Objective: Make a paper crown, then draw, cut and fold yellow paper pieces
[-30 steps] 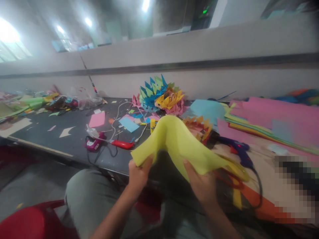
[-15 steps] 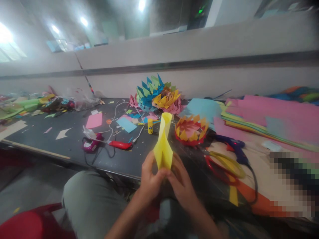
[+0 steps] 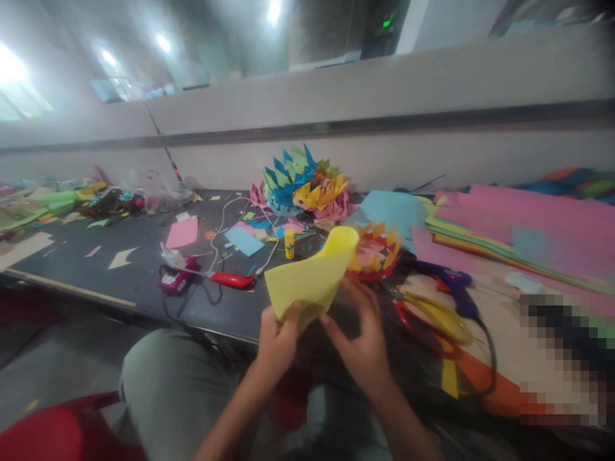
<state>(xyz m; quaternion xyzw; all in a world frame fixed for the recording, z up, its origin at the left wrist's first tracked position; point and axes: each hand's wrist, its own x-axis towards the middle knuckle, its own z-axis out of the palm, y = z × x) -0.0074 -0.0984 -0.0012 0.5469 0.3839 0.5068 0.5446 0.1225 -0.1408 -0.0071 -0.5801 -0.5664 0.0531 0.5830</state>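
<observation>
Both my hands hold a yellow sheet of paper (image 3: pixel 310 278), folded over with a rounded bend at its top right. My left hand (image 3: pixel 277 339) pinches its lower left corner between thumb and fingers. Along the sheet's right edge, my right hand (image 3: pixel 361 342) touches it with fingers spread. The paper hangs above the front edge of the dark table (image 3: pixel 144 269), over my lap. Just behind it sits a red and yellow paper crown (image 3: pixel 377 253).
Scissors with red and yellow handles (image 3: pixel 432 320) and a blue glue gun (image 3: pixel 451 285) lie to the right. Stacked coloured sheets (image 3: pixel 504 230) fill the far right. A glue stick (image 3: pixel 289 244), a red tool (image 3: pixel 233 279), cables and paper flowers (image 3: pixel 302 182) lie further back.
The sheet went from spread wide, to folded narrow and upright, to now tilted to the right with its fold opened. My hands came together, then parted a little.
</observation>
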